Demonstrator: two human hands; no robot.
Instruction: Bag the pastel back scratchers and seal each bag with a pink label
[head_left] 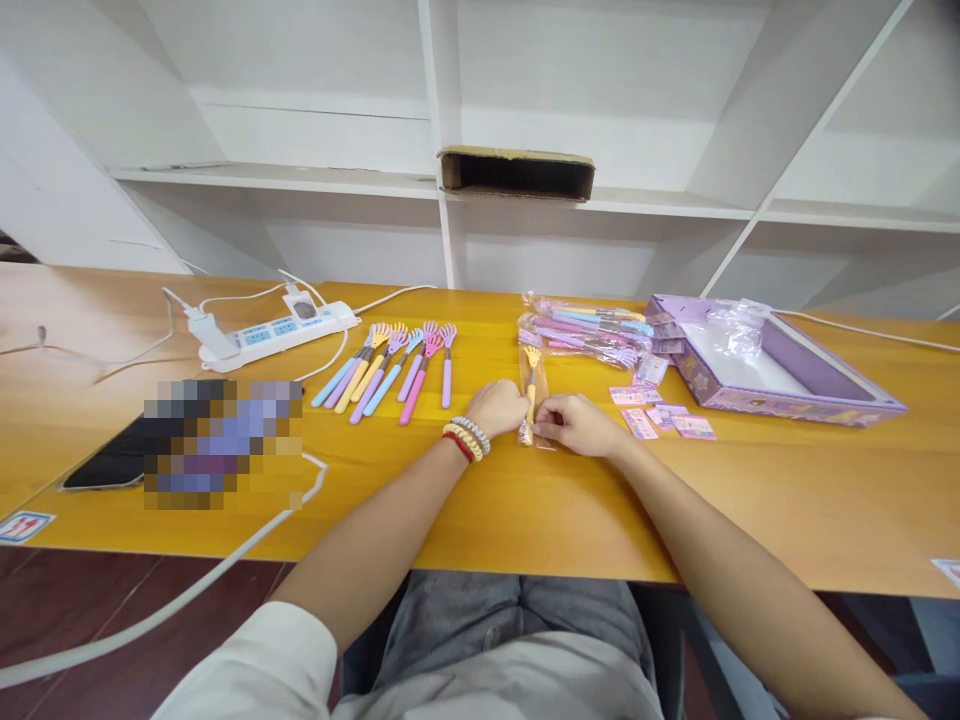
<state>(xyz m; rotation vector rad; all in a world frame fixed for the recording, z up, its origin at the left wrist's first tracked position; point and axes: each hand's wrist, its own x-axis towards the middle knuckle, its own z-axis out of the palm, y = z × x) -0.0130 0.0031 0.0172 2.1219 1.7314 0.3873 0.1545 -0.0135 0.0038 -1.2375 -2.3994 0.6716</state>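
Between my hands, a yellow back scratcher (532, 362) with a claw-shaped head lies upright in view inside a clear plastic bag (543, 382). My left hand (498, 408), with bracelets at the wrist, is closed at the scratcher's handle from the left; its fingertips are partly hidden. From the right, my right hand (574, 424) pinches the lower part of the bag. To the left lie several loose back scratchers (390, 370) in yellow, blue, purple and pink, heads pointing away from me. Beyond my right hand is a pile of bagged back scratchers (585, 332).
Small printed cards (637, 395) lie right of my hands, beside a purple box tray (795, 408) with clear plastic bags (739, 325) in it. At left are a white power strip (281, 335), cables and a dark phone-like slab (105, 455). A cardboard box (517, 155) sits on the shelf.
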